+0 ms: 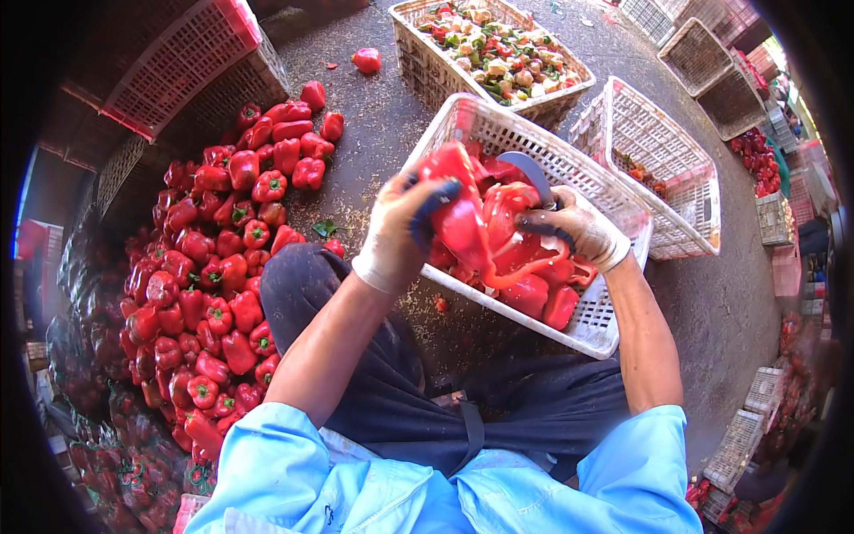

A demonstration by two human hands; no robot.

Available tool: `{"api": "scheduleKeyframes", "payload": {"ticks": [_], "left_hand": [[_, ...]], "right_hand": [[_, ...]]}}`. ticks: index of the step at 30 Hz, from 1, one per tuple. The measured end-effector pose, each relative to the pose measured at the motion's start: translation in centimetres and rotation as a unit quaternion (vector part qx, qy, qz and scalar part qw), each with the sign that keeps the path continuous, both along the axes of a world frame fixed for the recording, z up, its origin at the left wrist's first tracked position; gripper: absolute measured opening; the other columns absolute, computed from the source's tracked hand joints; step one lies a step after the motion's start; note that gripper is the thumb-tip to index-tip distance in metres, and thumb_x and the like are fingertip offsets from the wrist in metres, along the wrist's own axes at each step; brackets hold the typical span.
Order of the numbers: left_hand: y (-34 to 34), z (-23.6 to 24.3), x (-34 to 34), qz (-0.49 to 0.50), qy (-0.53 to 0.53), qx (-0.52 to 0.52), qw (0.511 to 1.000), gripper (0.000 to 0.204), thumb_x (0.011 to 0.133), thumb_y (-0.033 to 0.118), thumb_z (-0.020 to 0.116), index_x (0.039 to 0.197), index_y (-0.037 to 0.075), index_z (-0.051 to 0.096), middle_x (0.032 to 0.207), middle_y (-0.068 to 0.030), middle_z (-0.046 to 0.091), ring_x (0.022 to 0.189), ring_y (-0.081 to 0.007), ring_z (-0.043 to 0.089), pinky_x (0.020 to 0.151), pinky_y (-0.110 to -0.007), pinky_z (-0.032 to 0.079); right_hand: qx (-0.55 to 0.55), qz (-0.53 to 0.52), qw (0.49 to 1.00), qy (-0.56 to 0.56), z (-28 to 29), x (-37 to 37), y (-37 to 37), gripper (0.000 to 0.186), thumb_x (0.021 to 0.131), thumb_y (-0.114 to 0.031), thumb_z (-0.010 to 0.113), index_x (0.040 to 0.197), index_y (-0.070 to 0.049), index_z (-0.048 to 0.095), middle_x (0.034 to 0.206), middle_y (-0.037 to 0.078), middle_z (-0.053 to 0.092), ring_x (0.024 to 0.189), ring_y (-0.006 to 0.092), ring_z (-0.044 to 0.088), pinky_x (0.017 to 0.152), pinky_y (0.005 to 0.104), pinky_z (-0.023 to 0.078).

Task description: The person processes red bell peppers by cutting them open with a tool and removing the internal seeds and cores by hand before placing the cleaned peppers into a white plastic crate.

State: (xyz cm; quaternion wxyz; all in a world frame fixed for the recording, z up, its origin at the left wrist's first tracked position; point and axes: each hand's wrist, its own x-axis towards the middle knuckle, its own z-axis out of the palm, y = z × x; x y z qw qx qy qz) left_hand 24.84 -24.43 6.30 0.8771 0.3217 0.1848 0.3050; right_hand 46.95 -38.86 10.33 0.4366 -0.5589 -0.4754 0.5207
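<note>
My left hand (397,233), in a white glove with dark fingertips, grips a large red bell pepper (460,233) over a white plastic crate (534,145). The pepper is cut open, and one part hangs toward the right. In my right hand (583,233), gloved alike, is a knife with a curved grey blade (527,171); its handle is hidden by the fingers. The right fingers are close to the opened pepper, perhaps touching it. Cut red pepper pieces (527,296) lie in the crate below both hands.
A heap of whole red peppers (218,267) covers the floor at my left, beside stacked crates (187,62). Beyond the work crate stands a crate of pepper cores and scraps (507,58). Another white crate (663,160) with few scraps stands to the right. One loose pepper (366,60) lies farther off.
</note>
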Motion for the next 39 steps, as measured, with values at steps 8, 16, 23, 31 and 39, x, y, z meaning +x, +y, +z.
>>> {"api": "scheduleKeyframes", "payload": {"ticks": [8, 16, 23, 31, 39], "left_hand": [[5.7, -3.0, -1.5, 0.187, 0.048, 0.164, 0.967, 0.041, 0.086, -0.018, 0.066, 0.123, 0.001, 0.066, 0.125, -0.0103, 0.066, 0.109, -0.0218, 0.069, 0.094, -0.035, 0.059], [4.6, -0.2, -1.1, 0.209, 0.09, -0.002, 0.974, 0.031, 0.096, 0.025, 0.07, 0.12, 0.007, 0.068, 0.106, -0.0073, 0.071, 0.094, -0.0227, 0.074, 0.083, -0.038, 0.063], [4.1, 0.7, -1.2, 0.214, 0.141, 0.054, 0.965, 0.035, 0.095, 0.024, 0.073, 0.123, 0.005, 0.066, 0.105, -0.0067, 0.071, 0.09, -0.0198, 0.073, 0.08, -0.036, 0.062], [3.5, 2.8, 0.6, 0.228, 0.138, 0.267, 0.926, 0.049, 0.094, 0.021, 0.078, 0.133, -0.004, 0.06, 0.11, -0.0075, 0.07, 0.097, -0.0122, 0.066, 0.091, -0.027, 0.054], [6.5, 6.4, 6.6, 0.199, 0.192, 0.476, 0.835, 0.054, 0.088, 0.034, 0.08, 0.125, -0.003, 0.066, 0.1, -0.0125, 0.074, 0.091, -0.0153, 0.07, 0.084, -0.03, 0.058]], "right_hand": [[-0.025, -0.135, 0.96, -0.244, -4.6, 1.4, -2.4, 0.026, 0.092, -0.025, 0.075, 0.11, -0.006, 0.073, 0.095, 0.008, 0.071, 0.083, 0.0194, 0.065, 0.073, 0.035, 0.05], [0.341, -0.117, 0.862, -0.355, -4.3, -0.5, 5.4, 0.036, 0.097, -0.045, 0.071, 0.108, -0.011, 0.066, 0.065, -0.001, 0.057, 0.042, 0.009, 0.045, 0.035, 0.0281, 0.03], [0.302, -0.101, 0.894, -0.314, -10.4, 3.5, 4.0, 0.032, 0.099, -0.035, 0.071, 0.117, -0.009, 0.063, 0.077, 0.003, 0.066, 0.044, 0.0085, 0.045, 0.036, 0.0271, 0.032], [-0.074, -0.373, 0.924, -0.036, -2.4, 4.3, -1.6, 0.027, 0.105, -0.031, 0.062, 0.118, -0.01, 0.073, 0.08, 0.0, 0.069, 0.051, 0.0037, 0.049, 0.044, 0.0203, 0.04], [-0.007, -0.433, 0.899, -0.06, 1.1, 5.2, -5.4, 0.037, 0.106, -0.036, 0.058, 0.119, -0.005, 0.072, 0.07, -0.001, 0.061, 0.046, 0.0051, 0.046, 0.037, 0.0223, 0.033]]}}
